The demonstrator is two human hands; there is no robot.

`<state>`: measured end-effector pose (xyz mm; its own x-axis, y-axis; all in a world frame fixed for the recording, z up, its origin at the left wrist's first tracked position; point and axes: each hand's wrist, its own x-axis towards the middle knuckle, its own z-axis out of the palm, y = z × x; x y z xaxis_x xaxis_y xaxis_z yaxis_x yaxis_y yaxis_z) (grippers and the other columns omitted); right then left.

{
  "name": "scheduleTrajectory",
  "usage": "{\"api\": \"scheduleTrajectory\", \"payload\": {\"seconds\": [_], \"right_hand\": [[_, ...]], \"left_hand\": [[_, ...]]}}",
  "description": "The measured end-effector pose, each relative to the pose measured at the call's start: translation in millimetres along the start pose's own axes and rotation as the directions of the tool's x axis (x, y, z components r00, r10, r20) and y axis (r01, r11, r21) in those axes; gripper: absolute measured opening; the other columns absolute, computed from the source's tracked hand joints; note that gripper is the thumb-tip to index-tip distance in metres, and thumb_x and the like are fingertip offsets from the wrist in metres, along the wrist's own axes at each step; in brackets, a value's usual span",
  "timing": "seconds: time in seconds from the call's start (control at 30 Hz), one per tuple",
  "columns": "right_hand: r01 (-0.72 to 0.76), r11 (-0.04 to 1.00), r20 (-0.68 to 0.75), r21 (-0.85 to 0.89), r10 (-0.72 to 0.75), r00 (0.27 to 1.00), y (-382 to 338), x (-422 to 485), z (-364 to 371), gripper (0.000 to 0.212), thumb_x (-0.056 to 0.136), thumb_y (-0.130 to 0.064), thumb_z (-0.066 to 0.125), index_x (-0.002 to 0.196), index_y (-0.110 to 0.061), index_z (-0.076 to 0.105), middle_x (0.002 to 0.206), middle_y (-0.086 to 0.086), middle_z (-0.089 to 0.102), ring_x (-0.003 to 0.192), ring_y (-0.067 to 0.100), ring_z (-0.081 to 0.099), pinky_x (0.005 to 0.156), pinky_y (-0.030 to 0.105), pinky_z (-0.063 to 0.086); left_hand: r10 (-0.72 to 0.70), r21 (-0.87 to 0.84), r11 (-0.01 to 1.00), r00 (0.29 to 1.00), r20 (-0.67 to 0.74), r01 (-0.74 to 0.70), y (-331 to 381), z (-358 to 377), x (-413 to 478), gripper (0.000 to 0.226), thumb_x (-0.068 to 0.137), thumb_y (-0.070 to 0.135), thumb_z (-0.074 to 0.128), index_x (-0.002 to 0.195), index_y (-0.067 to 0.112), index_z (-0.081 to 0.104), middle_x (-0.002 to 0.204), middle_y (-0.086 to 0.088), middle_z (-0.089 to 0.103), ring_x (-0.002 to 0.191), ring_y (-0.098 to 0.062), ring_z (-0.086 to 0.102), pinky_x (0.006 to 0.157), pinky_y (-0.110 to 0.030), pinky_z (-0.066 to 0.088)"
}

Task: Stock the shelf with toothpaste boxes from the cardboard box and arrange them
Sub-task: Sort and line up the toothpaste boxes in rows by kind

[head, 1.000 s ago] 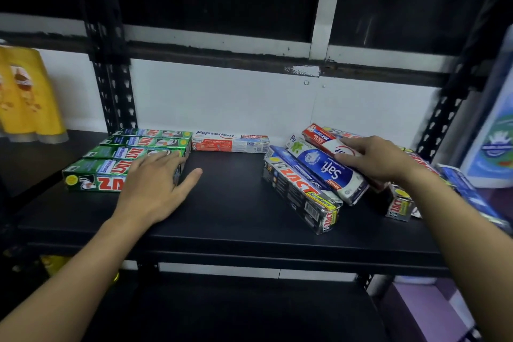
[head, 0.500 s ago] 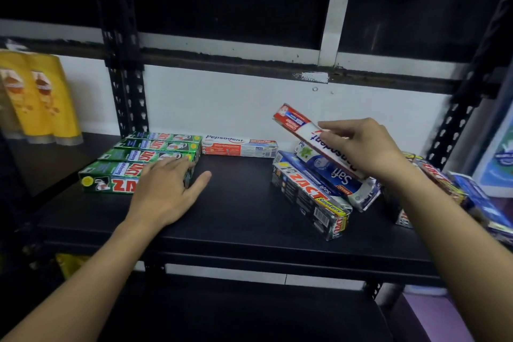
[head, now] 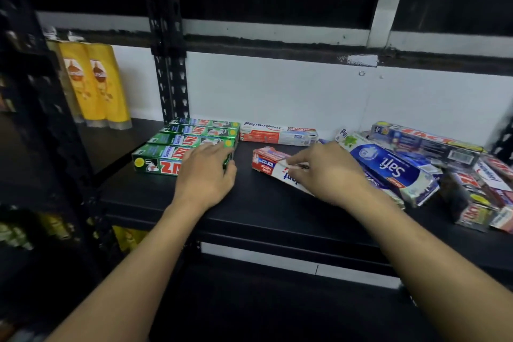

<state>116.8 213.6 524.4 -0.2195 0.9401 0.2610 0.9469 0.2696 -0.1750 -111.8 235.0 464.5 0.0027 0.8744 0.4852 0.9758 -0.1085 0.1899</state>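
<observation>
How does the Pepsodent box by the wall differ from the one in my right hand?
The rear red-white cardboard Pepsodent box lies parallel to the wall, untouched; the front red-white Pepsodent box sits skewed, gripped by the right hand. Rear print reads upright, front upside down. Same brand, same colours.

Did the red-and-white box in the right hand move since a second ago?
Yes: the right hand carried the box leftward off the pile, down nearer the green boxes.
</observation>
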Motion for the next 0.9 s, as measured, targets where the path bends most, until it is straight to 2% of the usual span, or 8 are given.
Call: {"api": "scheduleTrajectory", "payload": {"seconds": [0.1, 0.2, 0.33, 0.4, 0.5, 0.6, 0.77, 0.9], "right_hand": [[0.02, 1.0, 0.153, -0.016, -0.017, 0.988, -4, -4, 0, 0.044, 0.089, -0.046, 0.06, 0.132, -0.04, 0.057, 0.135, -0.002, 0.059, 0.122, 0.022, 0.054, 0.097, 0.031, 0.046], [0.024, 0.998, 0.172, 0.059, -0.034, 0.985, 2, -9, -12, 0.037, 0.093, -0.038, 0.057, 0.13, -0.037, 0.061, 0.133, -0.006, 0.061, 0.12, 0.016, 0.056, 0.095, 0.022, 0.041], [0.034, 0.919, 0.204, 0.393, -0.124, 0.971, 17, -18, -22, 0.029, 0.093, -0.019, 0.058, 0.112, -0.036, 0.072, 0.096, -0.022, 0.073, 0.088, 0.0, 0.067, 0.087, 0.018, 0.052], [0.108, 0.91, 0.266, 0.4, -0.228, 0.937, 25, -21, -26, 0.033, 0.092, -0.018, 0.063, 0.115, -0.04, 0.069, 0.087, -0.029, 0.07, 0.082, -0.008, 0.065, 0.077, 0.01, 0.048], [0.209, 0.921, 0.357, 0.329, -0.326, 0.875, 33, -19, -27, 0.042, 0.093, -0.022, 0.065, 0.123, -0.051, 0.061, 0.111, -0.022, 0.068, 0.098, -0.006, 0.062, 0.094, 0.022, 0.049], [0.288, 0.899, 0.413, 0.33, -0.412, 0.812, 36, -16, -23, 0.048, 0.096, -0.016, 0.06, 0.129, -0.051, 0.056, 0.147, -0.034, 0.036, 0.135, -0.011, 0.034, 0.116, 0.023, 0.029], [0.301, 0.898, 0.464, 0.321, -0.426, 0.777, 34, -9, -17, 0.043, 0.099, -0.03, 0.053, 0.134, -0.055, 0.048, 0.152, -0.034, 0.025, 0.141, -0.011, 0.022, 0.119, 0.022, 0.018], [0.294, 0.907, 0.341, 0.301, -0.39, 0.855, 24, -9, -1, 0.04, 0.101, -0.036, 0.048, 0.138, -0.051, 0.047, 0.156, -0.022, 0.027, 0.143, -0.006, 0.021, 0.12, 0.023, 0.015]], "left_hand": [[-0.007, -0.002, 1.0, 1.0, 0.001, 0.007, 0, 0, 0, 0.045, 0.099, 0.039, 0.042, 0.141, 0.026, 0.052, 0.151, 0.002, 0.045, 0.145, -0.02, 0.031, 0.118, -0.042, 0.019], [-0.006, -0.005, 1.0, 1.0, -0.001, 0.006, 0, 0, 0, 0.045, 0.099, 0.039, 0.042, 0.141, 0.026, 0.052, 0.151, 0.002, 0.046, 0.144, -0.02, 0.032, 0.118, -0.041, 0.02], [-0.005, -0.009, 1.0, 1.0, -0.005, 0.005, 1, -1, 0, 0.044, 0.1, 0.039, 0.042, 0.14, 0.025, 0.052, 0.15, 0.002, 0.046, 0.144, -0.02, 0.033, 0.118, -0.041, 0.02], [-0.007, -0.011, 1.0, 1.0, -0.002, 0.007, 0, -1, 0, 0.044, 0.1, 0.039, 0.041, 0.14, 0.025, 0.053, 0.15, 0.002, 0.046, 0.144, -0.021, 0.033, 0.118, -0.041, 0.02], [-0.008, -0.03, 1.0, 1.0, -0.009, 0.008, 0, -1, 0, 0.044, 0.1, 0.04, 0.041, 0.139, 0.025, 0.054, 0.149, 0.002, 0.048, 0.144, -0.02, 0.034, 0.117, -0.041, 0.02], [-0.018, -0.035, 0.999, 1.0, -0.012, 0.017, 0, -1, 0, 0.043, 0.101, 0.04, 0.041, 0.138, 0.024, 0.055, 0.147, 0.002, 0.05, 0.143, -0.02, 0.035, 0.116, -0.041, 0.021], [-0.019, -0.05, 0.999, 0.999, -0.036, 0.017, 2, -4, -2, 0.039, 0.101, 0.038, 0.043, 0.132, 0.021, 0.06, 0.14, 0.0, 0.057, 0.138, -0.023, 0.042, 0.113, -0.041, 0.025], [-0.016, -0.058, 0.998, 0.999, -0.047, 0.014, 3, -5, -3, 0.038, 0.1, 0.037, 0.044, 0.13, 0.019, 0.061, 0.135, -0.001, 0.06, 0.133, -0.023, 0.045, 0.112, -0.041, 0.026]]}}
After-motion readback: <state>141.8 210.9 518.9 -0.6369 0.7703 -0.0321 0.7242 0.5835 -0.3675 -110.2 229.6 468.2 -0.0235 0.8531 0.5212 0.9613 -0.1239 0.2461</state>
